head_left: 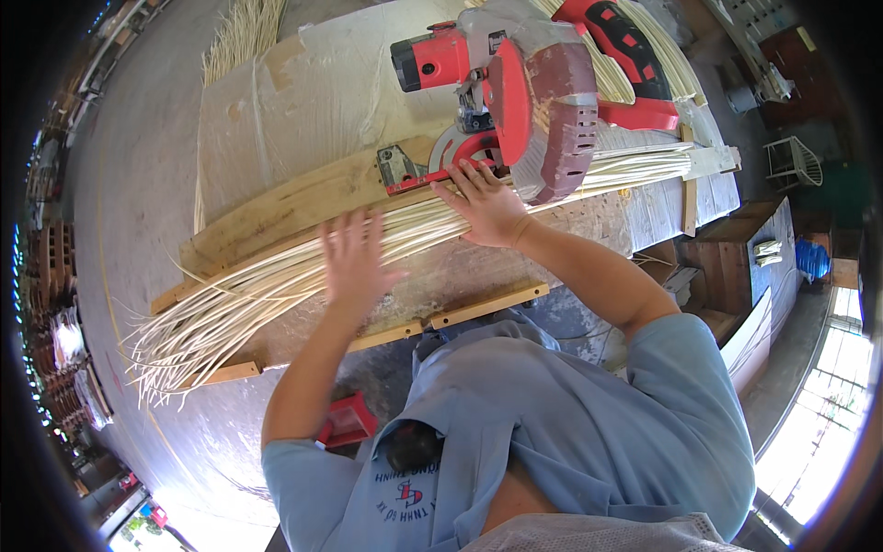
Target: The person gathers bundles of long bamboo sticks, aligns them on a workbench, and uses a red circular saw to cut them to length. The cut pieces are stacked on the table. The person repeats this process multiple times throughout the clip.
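A long bundle of thin pale cane strands [414,230] lies across the workbench along a wooden fence board [294,216]. Its loose ends fan out at the left. My left hand [352,262], slightly blurred, is over the middle of the bundle with its fingers spread. My right hand [489,208] lies flat on the strands, fingers apart, its tips by the red base of a miter saw [515,101]. The saw's dusty guard hangs over the bundle just right of that hand and hides part of the strands.
More cane bundles stand behind the saw and at the far left [244,37]. Wooden strips [487,305] edge the bench's near side. A red plastic stool [348,420] is below it on the left. Wooden boxes [731,262] and a blue jug [812,259] are at the right.
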### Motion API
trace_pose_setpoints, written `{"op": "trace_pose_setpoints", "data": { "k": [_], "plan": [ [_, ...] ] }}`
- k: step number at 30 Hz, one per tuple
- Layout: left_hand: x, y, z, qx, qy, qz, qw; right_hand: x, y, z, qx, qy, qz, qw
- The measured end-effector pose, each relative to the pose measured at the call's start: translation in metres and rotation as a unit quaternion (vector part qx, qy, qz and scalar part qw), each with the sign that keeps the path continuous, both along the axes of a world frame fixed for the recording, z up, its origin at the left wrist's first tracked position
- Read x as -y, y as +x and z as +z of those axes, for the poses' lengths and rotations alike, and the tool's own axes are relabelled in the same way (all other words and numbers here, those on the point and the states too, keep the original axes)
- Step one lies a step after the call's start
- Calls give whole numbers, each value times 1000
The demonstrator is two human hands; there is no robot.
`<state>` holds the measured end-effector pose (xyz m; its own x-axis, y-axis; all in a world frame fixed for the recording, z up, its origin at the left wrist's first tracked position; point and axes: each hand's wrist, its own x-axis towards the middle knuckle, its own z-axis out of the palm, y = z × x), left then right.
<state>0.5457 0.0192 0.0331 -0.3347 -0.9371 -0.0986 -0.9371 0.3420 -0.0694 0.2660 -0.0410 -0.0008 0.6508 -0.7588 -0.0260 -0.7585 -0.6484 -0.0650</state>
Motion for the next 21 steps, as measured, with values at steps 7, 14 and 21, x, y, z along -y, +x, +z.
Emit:
{"op": "trace_pose_setpoints", "data": {
  "k": [7,14,21],
  "plan": [
    [42,-73,-14,-70,-47,-71,994,1,4,-8,93,-33,-19,995],
    [56,-72,-26,-74,-35,-98,992,2,11,3,99,-115,-28,988],
    [59,-69,-30,-103,-67,-116,986,15,27,3,84,-114,33,989]
  ]
}}
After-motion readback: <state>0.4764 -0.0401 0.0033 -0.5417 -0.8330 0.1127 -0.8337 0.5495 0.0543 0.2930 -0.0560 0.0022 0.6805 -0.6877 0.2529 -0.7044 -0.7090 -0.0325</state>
